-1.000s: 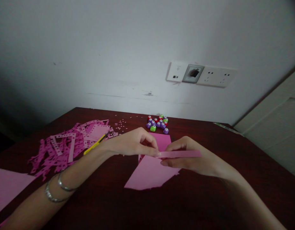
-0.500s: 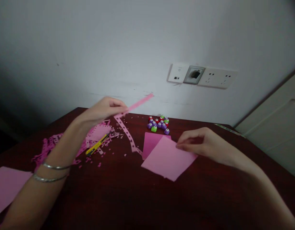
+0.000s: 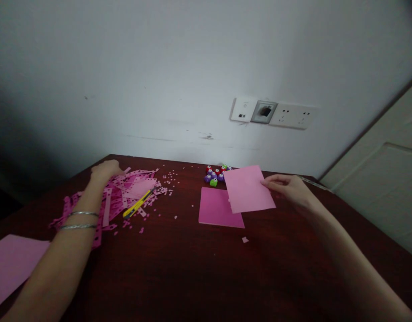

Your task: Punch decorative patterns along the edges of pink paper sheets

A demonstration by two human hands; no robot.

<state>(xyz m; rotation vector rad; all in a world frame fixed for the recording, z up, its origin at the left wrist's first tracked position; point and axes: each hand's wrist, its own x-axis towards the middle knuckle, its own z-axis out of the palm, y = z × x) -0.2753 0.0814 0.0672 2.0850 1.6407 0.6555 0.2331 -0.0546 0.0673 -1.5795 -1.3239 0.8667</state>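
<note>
My right hand (image 3: 283,185) pinches a square sheet of light pink paper (image 3: 249,190) by its right edge, holding it raised and tilted over the table. Partly behind this sheet, a stack of darker pink square paper (image 3: 216,208) lies flat. My left hand (image 3: 107,170) is at the far side of a heap of punched pink paper strips (image 3: 117,197); its fingers are turned away and hidden. A yellow utility knife (image 3: 139,203) rests at the heap's right edge. One small pink scrap (image 3: 245,240) lies in front of the stack.
Red, purple and green hole punches (image 3: 213,176) are grouped near the wall, partly covered by the raised sheet. Tiny paper bits (image 3: 169,183) are scattered right of the heap. Larger pink paper (image 3: 14,264) lies at the left. Wall sockets (image 3: 289,116) are behind the table.
My left hand has gone left and down to the heap, and the punched strip is no longer seen in it. My right hand has lifted and turned the light pink sheet.
</note>
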